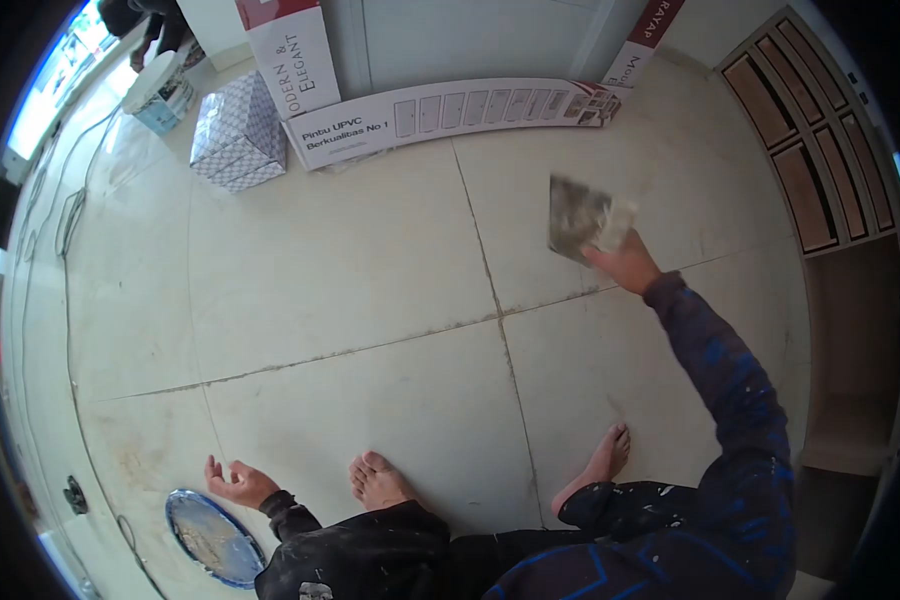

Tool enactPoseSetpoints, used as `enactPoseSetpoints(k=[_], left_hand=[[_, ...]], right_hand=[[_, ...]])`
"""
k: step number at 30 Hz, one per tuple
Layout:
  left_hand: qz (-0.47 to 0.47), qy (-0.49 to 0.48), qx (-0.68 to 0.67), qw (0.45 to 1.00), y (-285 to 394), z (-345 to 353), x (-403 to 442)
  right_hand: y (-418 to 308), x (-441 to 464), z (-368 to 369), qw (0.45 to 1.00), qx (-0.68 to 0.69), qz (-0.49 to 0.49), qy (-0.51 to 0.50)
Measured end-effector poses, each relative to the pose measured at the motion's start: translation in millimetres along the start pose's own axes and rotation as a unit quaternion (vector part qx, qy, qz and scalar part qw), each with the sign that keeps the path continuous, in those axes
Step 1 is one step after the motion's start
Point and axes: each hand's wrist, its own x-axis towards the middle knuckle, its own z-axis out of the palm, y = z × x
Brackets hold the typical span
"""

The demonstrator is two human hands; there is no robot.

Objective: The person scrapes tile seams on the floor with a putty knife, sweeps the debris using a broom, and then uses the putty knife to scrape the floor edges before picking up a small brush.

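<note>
The person's right hand [627, 264] grips the pale handle of a flat-bladed trowel [576, 215], its fingers closed around the grip and the thumb lying toward the blade. Hand and tool are a little blurred. The trowel is out in front of the person, to the right of the crossing of the joint lines [499, 316]; whether its blade touches the tiled floor [320, 270] cannot be told.

The left hand [242, 484] is near the left knee, its fingers released, parted and loosely curled. Just beside it on the floor is a round blue-rimmed lid [170, 514] with pale residue [202, 535] inside.

The left foot [381, 484] and right foot [600, 466] are bare and set well apart. The dark sleeve [720, 365] on the right arm has blue marks.

Ahead, a printed cardboard strip [370, 131] reading "Pintu UPVC Berkualitas No 1" runs along the bottom of a grey panel [470, 40]. To its left are a patterned box [238, 130] and a bucket [160, 95]; cables [68, 220] trail along the far left. A wooden-fronted cabinet [802, 190] is at the right.
</note>
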Motion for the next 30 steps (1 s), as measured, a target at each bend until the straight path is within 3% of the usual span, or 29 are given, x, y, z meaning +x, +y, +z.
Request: enactPoseSetpoints(k=[4,7,8,9,12,15,17,20,22,24,26,30], left_hand=[[0.027,-0.061,-0.046,0.997,12.9,20.8,-14.5],[0.094,-0.141,-0.079,0.982,32.4,36.9,-27.4],[0.133,-0.172,-0.103,0.971,44.9,43.9,-34.9],[0.115,-0.220,-0.122,0.961,77.7,46.6,-38.4],[0.178,-0.329,-0.105,0.921,138.0,63.5,-40.7],[0.193,-0.345,-0.074,0.916,156.1,83.3,-26.6],[0.206,-0.308,-0.073,0.926,139.1,103.6,-16.7],[0.096,-0.287,-0.191,0.934,108.4,123.3,5.5],[0.016,-0.283,-0.271,0.920,94.5,130.2,30.2],[0.074,-0.185,-0.268,0.942,74.7,153.7,72.6],[0.119,-0.123,-0.167,0.971,57.9,189.0,130.0],[0.029,-0.111,-0.158,0.981,39.8,256.6,219.3]], right_hand=[[-11.4,75.0,83.0,0.974,0.162,0.011,0.155],[-65.8,114.4,152.1,0.941,0.224,-0.047,0.248],[-94.5,110.1,173.9,0.936,0.258,-0.055,0.232],[-123.8,105.7,195.3,0.930,0.291,-0.062,0.216],[-203.3,60.5,250.9,0.943,0.279,-0.087,0.161],[-249.9,16.9,302.4,0.946,0.256,-0.160,0.113],[-278.4,-6.7,318.3,0.950,0.271,-0.149,0.040],[-309.2,-30.2,328.6,0.938,0.286,-0.164,-0.102],[-326.3,-28.1,332.2,0.940,0.221,-0.219,-0.141],[-340.0,-27.8,330.3,0.922,0.215,-0.286,-0.150],[-329.6,-43.5,332.2,0.917,0.201,-0.312,-0.143],[-260.0,-104.4,339.2,0.913,0.197,-0.181,-0.309]])
